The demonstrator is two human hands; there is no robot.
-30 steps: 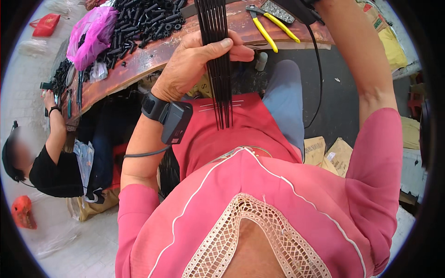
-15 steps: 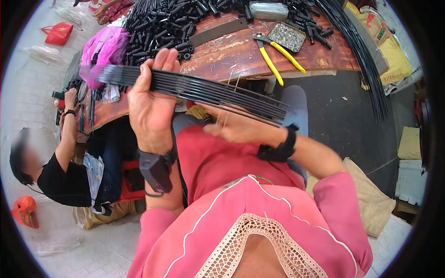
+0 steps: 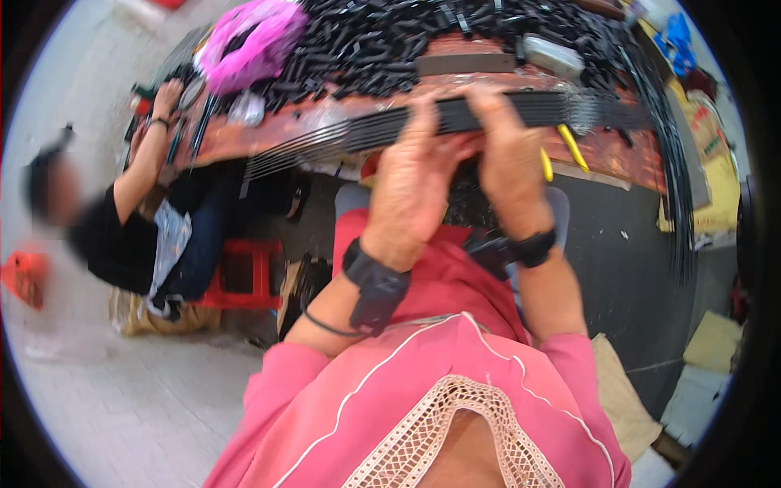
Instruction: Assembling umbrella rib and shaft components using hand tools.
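Note:
A flat bundle of thin black rods (image 3: 378, 128) runs across in front of me above the table's near edge. Its left end fans out into thin silvery tips, and its right end looks clear and glossy. My left hand (image 3: 409, 187) grips the bundle near its middle, thumb on the upper face. Just right of it, my right hand (image 3: 512, 167) grips the same bundle, its thumb also on top. Both hands are slightly blurred, and their fingers are partly hidden below the rods. Yellow-handled pliers (image 3: 573, 149) lie on the table behind the bundle, partly covered.
Black tubular parts (image 3: 366, 49) are heaped across the wooden table (image 3: 220, 146), near a grey metal bar (image 3: 468, 63) and pink plastic bag (image 3: 285, 28). Long black rods (image 3: 679, 195) overhang its right edge. A co-worker (image 3: 114, 236) sits at left beside a red stool (image 3: 248, 281).
The bundle has turned end for end, and its glossy end now points right. My right hand has moved from the thin rod ends to the middle, beside my left. The view has shifted.

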